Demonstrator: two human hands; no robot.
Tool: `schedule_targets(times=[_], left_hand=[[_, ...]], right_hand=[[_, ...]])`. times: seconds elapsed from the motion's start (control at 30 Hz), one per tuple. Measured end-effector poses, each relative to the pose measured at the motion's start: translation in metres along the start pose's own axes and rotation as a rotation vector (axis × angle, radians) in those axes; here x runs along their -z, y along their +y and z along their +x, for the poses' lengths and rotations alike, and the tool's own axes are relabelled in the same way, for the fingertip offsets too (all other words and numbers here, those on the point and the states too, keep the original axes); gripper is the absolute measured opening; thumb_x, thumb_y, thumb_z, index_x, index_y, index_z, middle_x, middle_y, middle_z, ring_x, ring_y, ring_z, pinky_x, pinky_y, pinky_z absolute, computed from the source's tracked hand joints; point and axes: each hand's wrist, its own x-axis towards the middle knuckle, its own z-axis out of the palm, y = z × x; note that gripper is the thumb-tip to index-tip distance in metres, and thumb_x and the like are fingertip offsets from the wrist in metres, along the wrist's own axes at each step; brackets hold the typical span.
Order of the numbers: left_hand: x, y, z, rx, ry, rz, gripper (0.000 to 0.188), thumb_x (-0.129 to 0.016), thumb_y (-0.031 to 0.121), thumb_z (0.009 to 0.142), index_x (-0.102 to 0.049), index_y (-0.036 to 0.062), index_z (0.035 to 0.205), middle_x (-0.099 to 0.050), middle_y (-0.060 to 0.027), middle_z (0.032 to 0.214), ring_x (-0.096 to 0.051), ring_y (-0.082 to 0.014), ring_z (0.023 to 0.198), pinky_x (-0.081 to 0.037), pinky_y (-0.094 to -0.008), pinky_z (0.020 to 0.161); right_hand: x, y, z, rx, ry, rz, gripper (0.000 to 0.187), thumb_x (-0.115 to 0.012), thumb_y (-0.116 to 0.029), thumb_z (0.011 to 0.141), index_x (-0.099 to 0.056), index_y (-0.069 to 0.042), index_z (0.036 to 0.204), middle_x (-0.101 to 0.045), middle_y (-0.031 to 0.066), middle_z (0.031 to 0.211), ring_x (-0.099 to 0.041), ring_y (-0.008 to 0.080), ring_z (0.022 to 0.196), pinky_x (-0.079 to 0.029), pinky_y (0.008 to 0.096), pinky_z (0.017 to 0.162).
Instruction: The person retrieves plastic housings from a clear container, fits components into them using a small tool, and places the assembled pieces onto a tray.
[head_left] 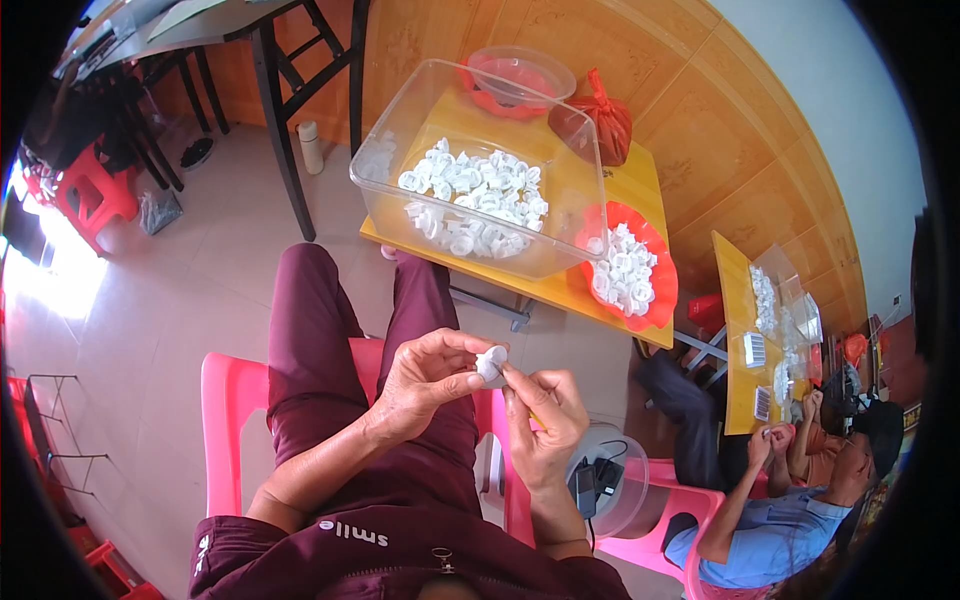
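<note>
Above my lap, my left hand (425, 385) pinches a small white plastic part (490, 363) with a rounded top between thumb and fingers. My right hand (545, 415) meets it from the other side, its fingertips pressed to the part's edge; something thin and yellowish shows partly inside its curled fingers, too hidden to name. Beyond my knees, a clear plastic bin (480, 265) holds a heap of white plastic pieces (480, 195). To its right, a red scalloped bowl (662, 300) contains more such pieces (625, 270).
Both containers stand on a yellow table (645, 185), with a red tied bag (600, 125) and a clear basin (525, 75) behind. On my right, a person in blue (765, 530) sits at another yellow table (738, 320). A clear round tub (625, 490) with black adapters is beside my right arm.
</note>
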Motion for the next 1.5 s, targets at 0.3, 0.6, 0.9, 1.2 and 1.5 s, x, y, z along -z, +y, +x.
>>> schedule_targets(times=[0.3,0.6,0.9,1.2,1.5], left_hand=[[0.0001,-0.0015,0.0011,-0.061,-0.014,-0.019,0.029,-0.069,0.001,0.077,-0.060,0.0029,0.105,-0.060,-0.0127,0.112,-0.057,-0.0189,0.105,-0.043,-0.0365,0.095],[-0.0008,-0.0004,0.0013,-0.056,-0.009,-0.008,0.029,-0.070,0.002,0.076,-0.061,0.0032,0.104,-0.060,-0.0130,0.111,-0.056,-0.0196,0.105,-0.043,-0.0375,0.096],[-0.0017,-0.0007,0.0006,-0.046,-0.007,-0.024,0.029,-0.070,0.001,0.076,-0.061,0.0034,0.103,-0.061,-0.0132,0.111,-0.057,-0.0198,0.106,-0.043,-0.0380,0.096],[-0.0030,-0.0028,-0.0031,-0.023,0.050,0.018,0.029,-0.068,0.004,0.080,-0.061,0.0001,0.108,-0.063,-0.0114,0.110,-0.058,-0.0175,0.103,-0.045,-0.0349,0.093],[-0.0037,-0.0006,-0.0034,-0.059,0.039,0.127,0.032,-0.065,0.008,0.084,-0.059,-0.0014,0.114,-0.063,-0.0100,0.109,-0.058,-0.0165,0.103,-0.045,-0.0321,0.093]], right_hand=[[0.0008,-0.0021,0.0006,0.002,0.010,0.000,0.034,-0.067,0.007,0.073,-0.070,-0.009,0.103,-0.049,0.0040,0.073,-0.048,0.0114,0.057,-0.039,0.0240,0.051],[0.0000,-0.0009,-0.0002,-0.006,0.010,-0.003,0.034,-0.068,0.006,0.073,-0.070,-0.009,0.103,-0.049,0.0042,0.073,-0.048,0.0124,0.057,-0.040,0.0249,0.051],[-0.0008,0.0005,-0.0010,0.000,0.000,0.011,0.033,-0.067,0.006,0.073,-0.070,-0.009,0.103,-0.049,0.0042,0.073,-0.048,0.0125,0.057,-0.039,0.0251,0.050],[-0.0034,0.0025,-0.0007,0.020,-0.012,0.024,0.032,-0.067,0.005,0.074,-0.069,-0.007,0.103,-0.050,0.0053,0.074,-0.049,0.0138,0.058,-0.039,0.0256,0.052],[-0.0052,0.0066,0.0002,-0.100,-0.047,0.210,0.028,-0.064,0.006,0.077,-0.069,-0.004,0.102,-0.052,0.0051,0.074,-0.050,0.0120,0.061,-0.040,0.0232,0.054]])
